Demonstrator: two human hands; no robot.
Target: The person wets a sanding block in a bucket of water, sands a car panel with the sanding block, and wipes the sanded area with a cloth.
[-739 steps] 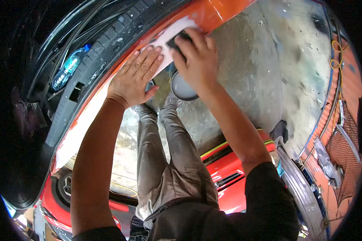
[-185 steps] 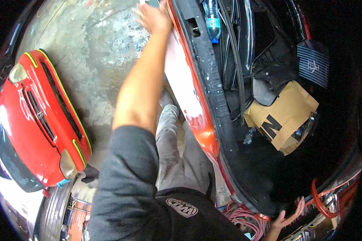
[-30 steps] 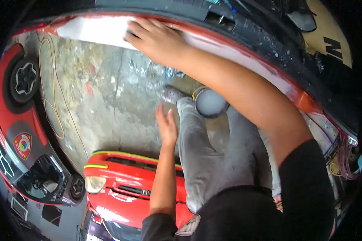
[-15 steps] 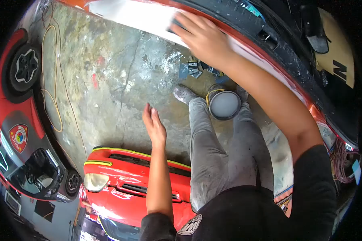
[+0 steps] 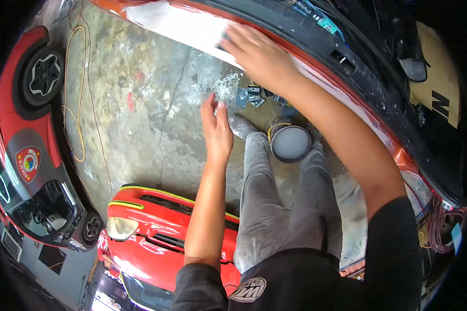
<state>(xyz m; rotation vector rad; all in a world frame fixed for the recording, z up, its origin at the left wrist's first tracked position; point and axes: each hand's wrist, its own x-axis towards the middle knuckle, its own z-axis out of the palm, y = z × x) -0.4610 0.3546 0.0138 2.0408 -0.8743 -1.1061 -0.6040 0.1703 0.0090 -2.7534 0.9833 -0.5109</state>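
Our right hand lies over the white panel, its fingers clamped on a dark pad that they mostly hide. Well apart from it, our left hand hangs empty above the floor, fingers extended. Near our shoe we see small dark pieces, and a bucket of cloudy liquid stands by our legs. A bottle lies beyond the panel's edge; farther out are a red car and a hose.
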